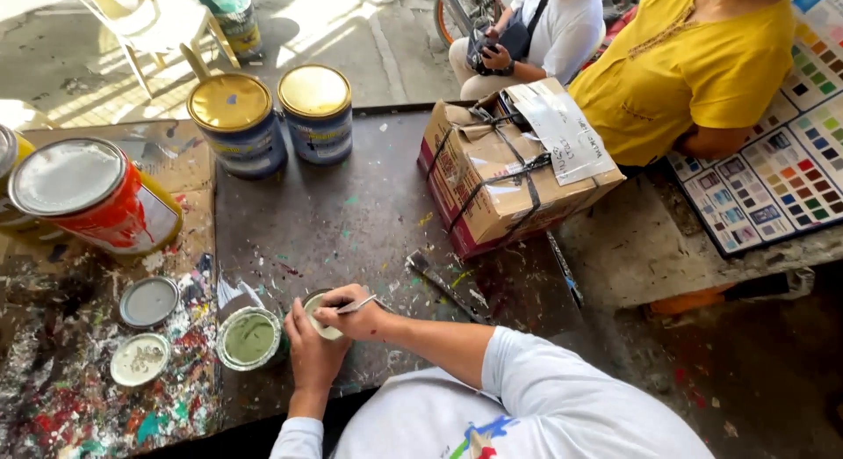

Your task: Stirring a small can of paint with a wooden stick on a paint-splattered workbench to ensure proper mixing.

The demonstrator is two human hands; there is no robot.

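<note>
My left hand (pixel 313 355) cups the near side of a small round can (pixel 314 306) with a pale top, which stands on the dark, paint-spattered table (pixel 351 213). My right hand (pixel 354 318) rests over the can and grips a thin metal tool (pixel 362 304), its tip at the can's top. Just left of it stands a small open can of green paint (pixel 250 339). Two loose round lids (pixel 147 302) (pixel 139 360) lie further left on the paint-smeared board.
A red can (pixel 92 195) stands at the left. At the back are two blue cans with gold lids (pixel 235 121) (pixel 316 109). A strapped cardboard box (pixel 509 173) and a long-handled tool (pixel 443 285) lie right. Two seated people and a colour chart (pixel 781 165) are beyond.
</note>
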